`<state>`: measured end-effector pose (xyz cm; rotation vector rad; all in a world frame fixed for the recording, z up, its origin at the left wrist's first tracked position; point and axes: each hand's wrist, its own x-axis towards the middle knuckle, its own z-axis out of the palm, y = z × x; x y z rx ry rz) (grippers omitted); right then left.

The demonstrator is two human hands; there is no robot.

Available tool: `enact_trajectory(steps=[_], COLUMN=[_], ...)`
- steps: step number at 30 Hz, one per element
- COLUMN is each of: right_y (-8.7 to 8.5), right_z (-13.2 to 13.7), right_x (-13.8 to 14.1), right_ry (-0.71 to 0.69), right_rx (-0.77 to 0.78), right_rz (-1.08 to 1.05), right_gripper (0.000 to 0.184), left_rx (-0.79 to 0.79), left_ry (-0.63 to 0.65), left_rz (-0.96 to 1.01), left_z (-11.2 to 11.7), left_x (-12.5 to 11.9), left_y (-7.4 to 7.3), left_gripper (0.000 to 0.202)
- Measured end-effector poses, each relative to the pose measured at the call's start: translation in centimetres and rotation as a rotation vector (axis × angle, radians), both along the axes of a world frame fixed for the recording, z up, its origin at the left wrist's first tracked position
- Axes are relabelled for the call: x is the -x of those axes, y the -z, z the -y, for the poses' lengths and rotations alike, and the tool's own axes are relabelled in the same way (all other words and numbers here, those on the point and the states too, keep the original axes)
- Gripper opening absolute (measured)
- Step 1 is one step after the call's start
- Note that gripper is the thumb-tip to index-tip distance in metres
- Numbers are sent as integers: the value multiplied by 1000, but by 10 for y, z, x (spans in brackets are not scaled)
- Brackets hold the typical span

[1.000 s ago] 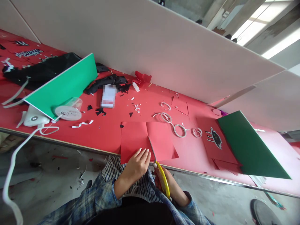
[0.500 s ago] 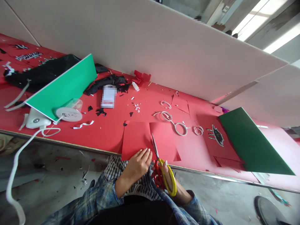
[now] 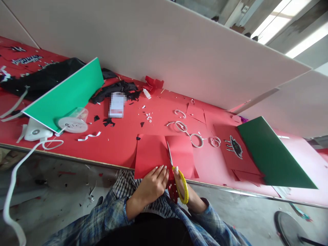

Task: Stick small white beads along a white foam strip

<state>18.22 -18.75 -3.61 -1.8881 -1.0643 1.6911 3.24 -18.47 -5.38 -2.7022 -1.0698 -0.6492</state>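
A sheet of red paper [image 3: 151, 152] lies at the table's front edge, lifted slightly and split by a long cut from its near side. My left hand [image 3: 153, 182] holds its near left part, fingers together on top, thumb hidden. My right hand [image 3: 180, 184] is closed round a pair of scissors [image 3: 183, 188] with yellow and red handles. One blade shows above the paper, pointing away along the cut; the other blade is hidden.
Left stand a green board [image 3: 74, 92], a clear plastic tub [image 3: 74, 124] and a white cable [image 3: 12, 191]. White tape rings [image 3: 196, 140] and paper scraps lie beyond the sheet. Another green board [image 3: 274, 157] leans over red sheets at right. A pale partition [image 3: 153, 44] runs behind.
The scissors have moved slightly forward along the paper, and their handles have come closer together. My left hand stays on the sheet. The whole view has shifted a little.
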Motion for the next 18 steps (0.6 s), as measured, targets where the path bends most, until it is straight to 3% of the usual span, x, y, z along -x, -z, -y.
enact_trajectory(steps=[4,18], right_y=[-6,-9], right_z=[-2,0], right_x=[0,-2], right_ry=[-41,-64], right_rx=[55,3], right_rz=[-40,-47], right_gripper=[80,74], left_rx=[-2,6], left_ry=[0,2], left_rz=[2,-22], left_z=[0,0], left_x=[0,0], left_y=[2,2], left_gripper=[28,30])
